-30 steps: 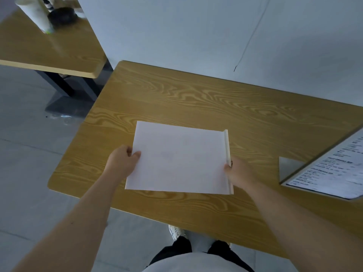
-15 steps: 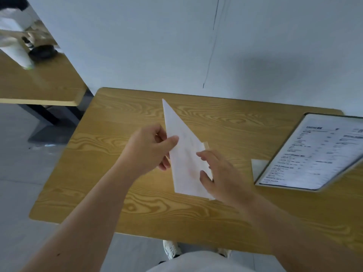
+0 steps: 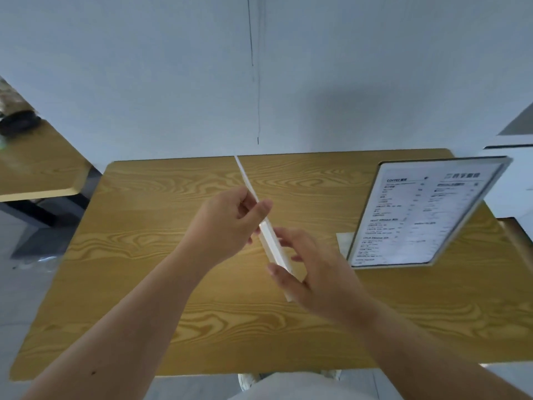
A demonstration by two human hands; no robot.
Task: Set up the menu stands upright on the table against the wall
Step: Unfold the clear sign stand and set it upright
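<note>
A white menu stand [image 3: 269, 243] hangs edge-on above the middle of the wooden table [image 3: 150, 255], tilted so that its top corner points toward the wall. My left hand [image 3: 227, 223] pinches its upper part between thumb and fingers. My right hand [image 3: 311, 272] grips its lower end and base strip. Its printed side is hidden from me. A second menu stand [image 3: 427, 209] stands upright on its base at the right of the table, leaning back, with its printed menu facing me.
A pale wall [image 3: 173, 82] runs along the table's far edge, with a thin dark line [image 3: 256, 90] down it. Another wooden table [image 3: 34, 168] stands at the left with a dark object [image 3: 17, 122] on it. A white unit [image 3: 513, 180] is at the right.
The white menu stand lay flat between both hands a second ago. Both hands have lifted it and turned it on edge. The view has tipped up toward the wall.
</note>
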